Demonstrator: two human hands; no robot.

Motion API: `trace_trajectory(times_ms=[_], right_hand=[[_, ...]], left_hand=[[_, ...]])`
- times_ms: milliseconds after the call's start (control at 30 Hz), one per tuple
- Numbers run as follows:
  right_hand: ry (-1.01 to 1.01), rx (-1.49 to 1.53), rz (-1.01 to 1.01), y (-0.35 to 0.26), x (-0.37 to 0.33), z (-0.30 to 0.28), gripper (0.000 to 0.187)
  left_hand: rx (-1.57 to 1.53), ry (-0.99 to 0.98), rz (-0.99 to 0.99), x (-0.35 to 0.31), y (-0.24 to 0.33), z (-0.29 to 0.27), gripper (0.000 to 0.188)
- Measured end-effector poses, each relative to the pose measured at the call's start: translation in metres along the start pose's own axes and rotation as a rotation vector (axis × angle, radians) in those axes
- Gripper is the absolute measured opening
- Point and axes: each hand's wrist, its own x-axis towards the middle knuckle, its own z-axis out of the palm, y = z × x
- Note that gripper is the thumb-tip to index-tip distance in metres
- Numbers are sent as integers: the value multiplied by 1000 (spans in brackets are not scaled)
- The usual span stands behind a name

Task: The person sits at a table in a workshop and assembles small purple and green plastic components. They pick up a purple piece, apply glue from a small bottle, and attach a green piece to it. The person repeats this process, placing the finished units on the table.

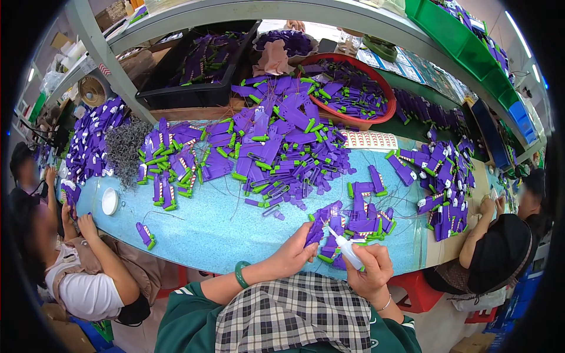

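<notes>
At table's [235, 235] near edge, left hand [292, 254] is pinching a purple part [316, 230], fingers closed on it. Right hand [372, 269] is gripping a small white bottle [348, 252], nozzle touching that part. Loose parts [362, 220] are lying just behind the hands; a big pile [276, 141] is sitting mid-table. Red basin [353, 88] is sitting at the far edge.

The left hand [292, 254] covers much of the purple part [315, 230] it grips, and the right hand [371, 270] hides the glue bottle [348, 252] body, leaving only the nozzle clear. At ten o'clock the shelf items are too blurred to tell. At two o'clock the green bins [453, 29] run off the rim.
</notes>
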Motion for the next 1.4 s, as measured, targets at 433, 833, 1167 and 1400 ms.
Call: trace_trajectory(times_ms=[433,833,1167,1400], right_hand=[[-3,28,1,1,-1,2,42],[-56,48,38,-4,0,3,42],[-86,38,24,-2,2,2,40],[-60,51,5,-3,0,0,42]], left_hand=[[220,39,115,1,-6,-7,43],[-407,-135,27,4,1,-16,42],[-303,-112,38,2,2,-14,42],[-92,56,29,5,-1,-5,41]])
